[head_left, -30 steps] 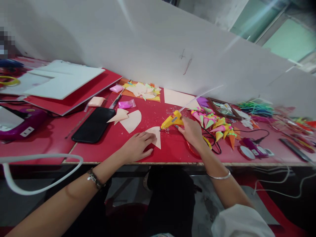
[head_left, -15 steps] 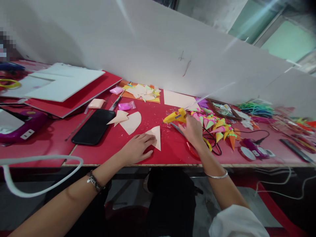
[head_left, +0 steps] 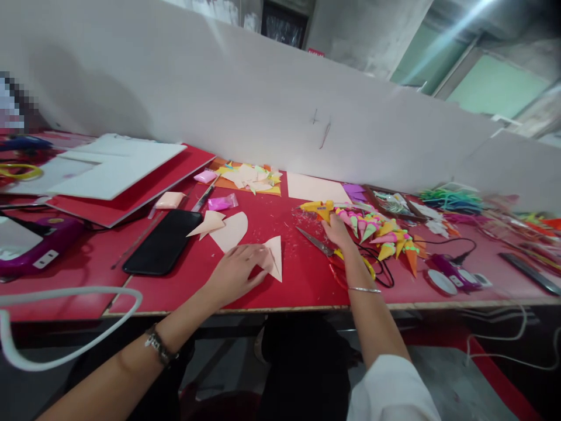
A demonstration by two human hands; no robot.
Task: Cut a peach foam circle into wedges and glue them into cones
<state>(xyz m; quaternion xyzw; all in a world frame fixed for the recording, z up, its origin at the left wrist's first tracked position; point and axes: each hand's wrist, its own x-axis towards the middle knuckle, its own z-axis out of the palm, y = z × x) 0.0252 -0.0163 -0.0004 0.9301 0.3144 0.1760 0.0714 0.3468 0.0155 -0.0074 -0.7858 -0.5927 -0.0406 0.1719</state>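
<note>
My left hand (head_left: 240, 270) is at the table's front, its fingers and thumb closed on a peach paper piece (head_left: 276, 255) that has a folded-over flap. My right hand (head_left: 338, 230) grips a yellow glue gun (head_left: 316, 206) by its handle, low over the table and beside the cones, its nozzle pointing left. Scissors (head_left: 316, 241) with red and yellow handles lie partly beneath my right wrist. Left of the paper in my hand are a flat peach paper piece (head_left: 234, 229) and a rolled peach paper cone (head_left: 209, 223).
A black phone (head_left: 163, 242) lies at left. Small colourful cones (head_left: 385, 237) are heaped at right, near a black cord and a purple power strip (head_left: 453, 273). Paper scraps (head_left: 252, 177) and a peach sheet (head_left: 318, 188) lie along the white partition (head_left: 245, 99). White boards (head_left: 118, 169) are stacked far left.
My right hand has moved the glue gun away from the paper, back and right towards the cones. My left fingers have folded over part of the paper. The camera view has tilted up slightly.
</note>
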